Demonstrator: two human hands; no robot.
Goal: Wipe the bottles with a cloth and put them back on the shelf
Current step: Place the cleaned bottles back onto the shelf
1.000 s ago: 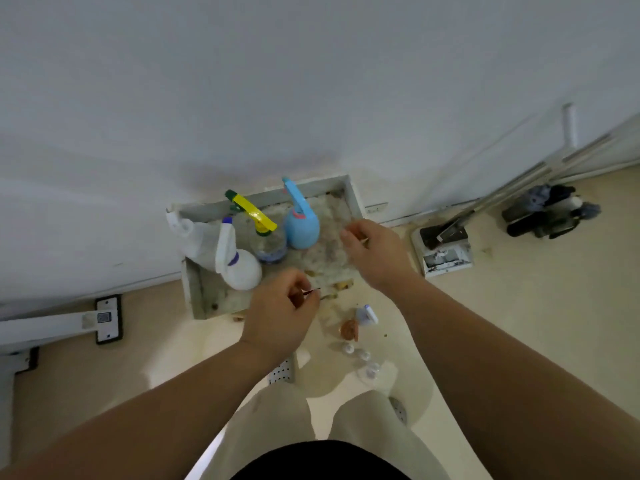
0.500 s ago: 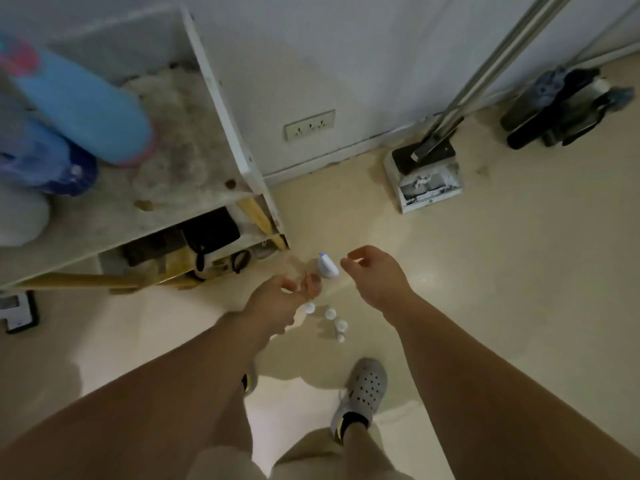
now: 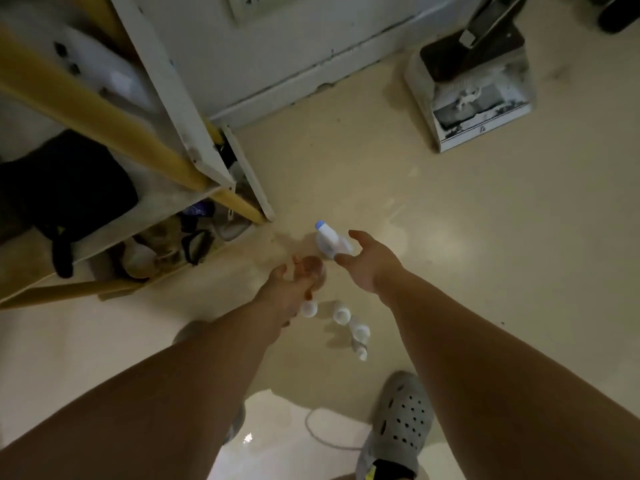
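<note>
A household storage corner is indicated: a worn white-and-yellow shelf (image 3: pixel 180 109) stuffed with a black bag (image 3: pixel 69 188) and clutter is seen at left, a wall socket (image 3: pixel 249 1) and skirting board (image 3: pixel 311 81) at top, and a dusty dustpan (image 3: pixel 478 109) on the cream floor (image 3: pixel 450 220) at upper right.

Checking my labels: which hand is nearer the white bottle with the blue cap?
Right. The right hand reaches just right of the white bottle, fingers spread beside it. The left hand is lower left of it, at a brown bottle.
</note>
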